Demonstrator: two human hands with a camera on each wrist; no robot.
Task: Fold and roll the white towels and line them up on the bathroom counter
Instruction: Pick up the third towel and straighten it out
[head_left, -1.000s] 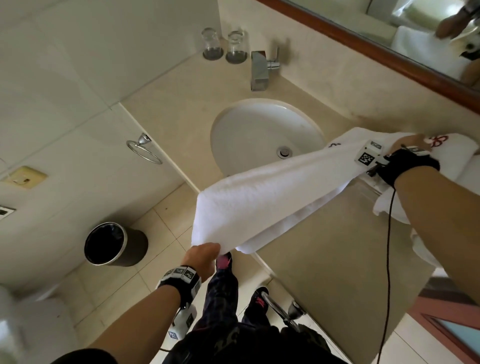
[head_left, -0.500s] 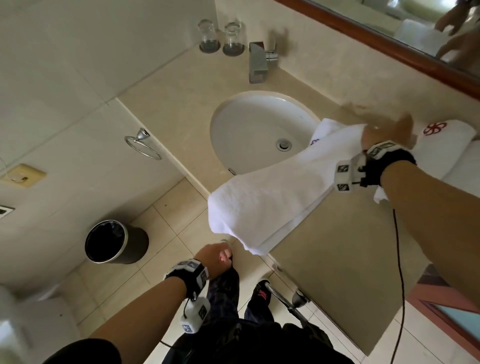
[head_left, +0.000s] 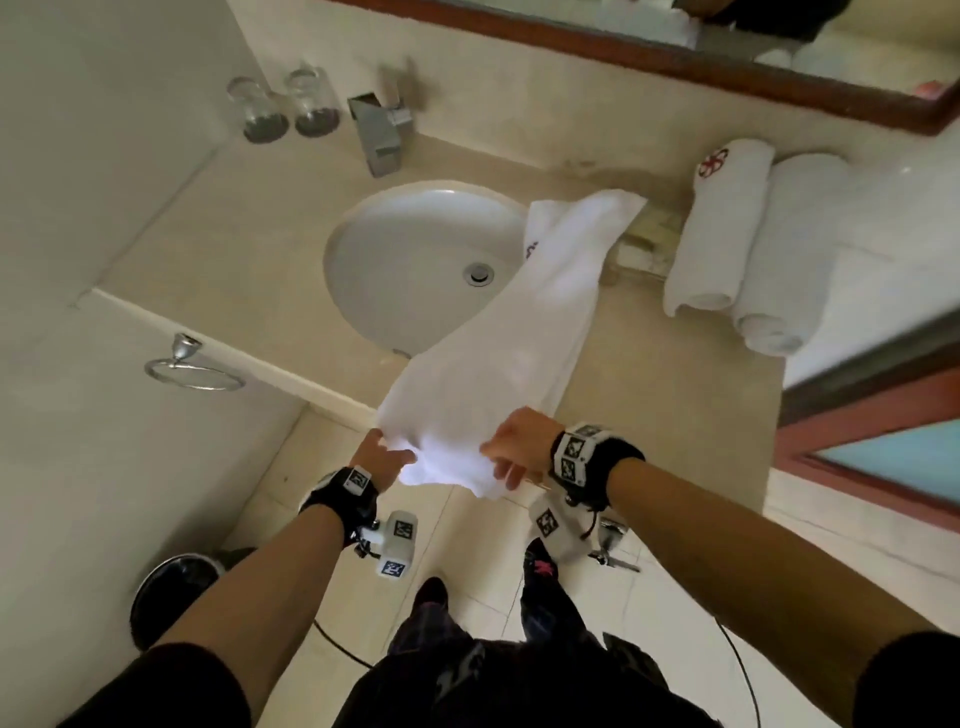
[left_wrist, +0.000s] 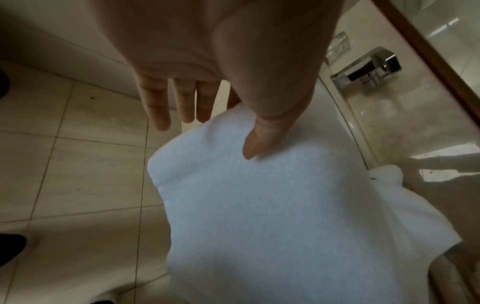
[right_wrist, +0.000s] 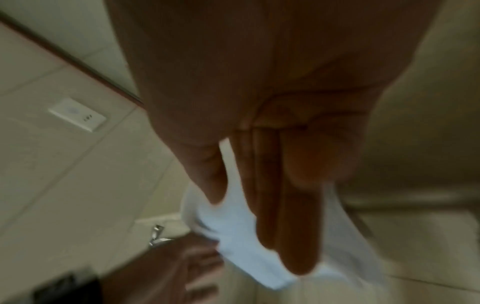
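Note:
A long folded white towel (head_left: 519, 332) (left_wrist: 272, 216) (right_wrist: 233, 226) runs from the counter (head_left: 234, 218) beside the sink (head_left: 363, 223) out past the counter's near edge. Its far end lies on the counter and partly over the basin rim. My left hand (head_left: 384, 457) (left_wrist: 215, 137) pinches the near left corner, thumb on top. My right hand (head_left: 506, 452) (right_wrist: 249, 226) pinches the near right corner between thumb and fingers. Two rolled white towels (head_left: 722, 228) (head_left: 789, 249) lie side by side at the counter's back right, one with a red emblem.
A chrome faucet (head_left: 379, 135) and two upturned glasses (head_left: 265, 109) stand behind the sink. A small dish (head_left: 644, 249) sits between the towel and the rolls. A towel ring (head_left: 192, 369) hangs on the left wall, and a dark bin (head_left: 171, 587) stands on the floor.
My right hand left the towel's far end on the counter and came to the near end. My left hand, which had dropped off the towel, took the near corner again.

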